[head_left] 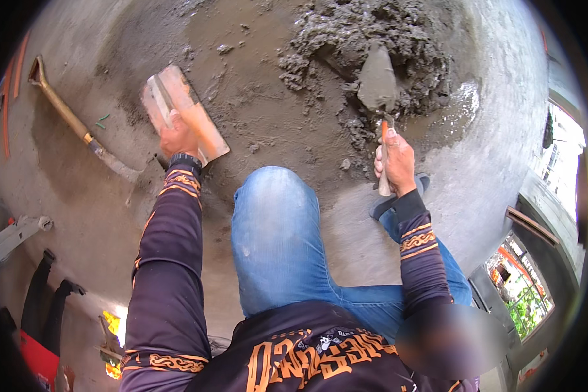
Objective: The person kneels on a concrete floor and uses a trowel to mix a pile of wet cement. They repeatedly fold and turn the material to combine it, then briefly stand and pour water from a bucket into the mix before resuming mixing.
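Note:
My left hand (179,134) grips a rectangular plastering float (198,115) by its back; the float's broad side faces up and bears smears of mortar. In my right hand (397,159) is the handle of a pointed masonry trowel (378,81), its blade coated in grey mortar and pointing away from me. That blade lies at the near side of a heap of wet mortar (421,54) on the concrete floor. Thin wet mortar (259,88) is spread over the floor between the two tools.
A shovel (68,115) with a D-shaped grip lies on the floor at the left. Orange strips (10,108) are beyond it. A metal beam-like object (14,240) and another person's legs (46,294) show at lower left. Window openings (519,289) are at the right.

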A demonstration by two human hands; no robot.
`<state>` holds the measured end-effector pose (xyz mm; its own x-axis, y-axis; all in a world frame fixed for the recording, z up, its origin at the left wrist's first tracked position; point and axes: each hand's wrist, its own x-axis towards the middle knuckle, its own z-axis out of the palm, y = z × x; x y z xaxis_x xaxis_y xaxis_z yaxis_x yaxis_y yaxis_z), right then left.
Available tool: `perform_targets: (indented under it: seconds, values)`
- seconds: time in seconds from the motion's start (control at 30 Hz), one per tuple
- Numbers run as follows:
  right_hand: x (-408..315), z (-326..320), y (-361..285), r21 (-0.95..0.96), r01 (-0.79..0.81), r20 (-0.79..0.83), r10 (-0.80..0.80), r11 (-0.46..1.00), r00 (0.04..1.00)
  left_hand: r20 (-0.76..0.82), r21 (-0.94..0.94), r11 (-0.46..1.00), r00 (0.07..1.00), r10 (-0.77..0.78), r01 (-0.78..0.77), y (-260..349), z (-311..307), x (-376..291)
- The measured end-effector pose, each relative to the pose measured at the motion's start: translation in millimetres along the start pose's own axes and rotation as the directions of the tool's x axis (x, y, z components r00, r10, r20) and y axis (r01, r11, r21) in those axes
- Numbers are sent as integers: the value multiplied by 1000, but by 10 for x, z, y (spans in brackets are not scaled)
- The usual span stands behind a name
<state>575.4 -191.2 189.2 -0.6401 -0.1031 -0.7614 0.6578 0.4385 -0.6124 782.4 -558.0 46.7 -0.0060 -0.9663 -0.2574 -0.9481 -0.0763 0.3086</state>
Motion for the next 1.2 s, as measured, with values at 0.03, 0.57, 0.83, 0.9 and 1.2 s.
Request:
perform_targets:
  seconds: [0.03,0.57,0.83,0.9,1.2]
  values:
    - [-3,44,76,120,-53,20,51,991,998,-5,-4,1000,1000,-3,3,1,-5,-4]
    - [-32,902,304,-745,587,656,186,318,732,-7,-44,999,1000,15,-15,81,-67,-51]
    - [220,1028,282,-714,688,691,287,130,664,-3,3,1000,1000,8,-8,44,-50,-38]
    - [477,840,86,-801,592,598,158,91,786,-22,-26,999,999,29,-29,11,-42,-27]
    - [591,279,-504,-779,484,461,-159,398,873,-40,-38,999,999,5,-6,49,-38,-42]
